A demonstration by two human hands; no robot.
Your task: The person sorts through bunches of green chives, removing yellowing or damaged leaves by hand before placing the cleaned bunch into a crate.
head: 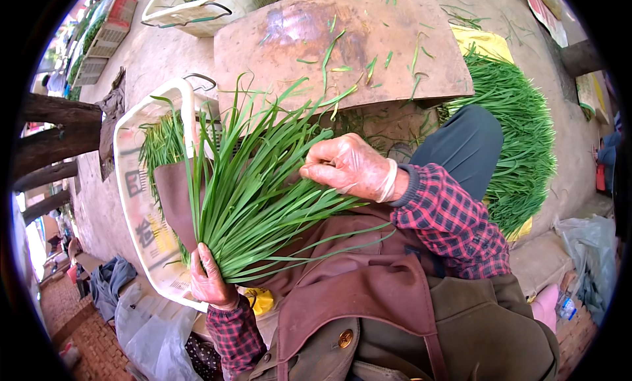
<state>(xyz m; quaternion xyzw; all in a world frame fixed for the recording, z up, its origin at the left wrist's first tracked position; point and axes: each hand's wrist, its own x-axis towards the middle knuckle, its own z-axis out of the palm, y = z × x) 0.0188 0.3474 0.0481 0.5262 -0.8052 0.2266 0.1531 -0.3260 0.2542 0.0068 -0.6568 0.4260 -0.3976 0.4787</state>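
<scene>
My left hand (213,280), in a thin clear glove, is closed around the lower end of a bunch of long green garlic chives (261,183), whose blades fan out over my brown apron (345,292). At the right edge of the fan is my gloved right hand (353,166), its fingers curled near the leaf tips; whether it pinches a blade cannot be told. More chives (165,144) lie in a white plastic basket (129,183) on the left. A large heap of chives (513,134) rests on yellow sheeting (481,39) at the right.
Before me stands a low board table (276,50) with scattered leaf scraps. Another white basket (197,16) is behind it. Wooden posts (59,129) rise at the left. Plastic bags (153,331) lie at the lower left, and a clear plastic sheet (587,252) at the right.
</scene>
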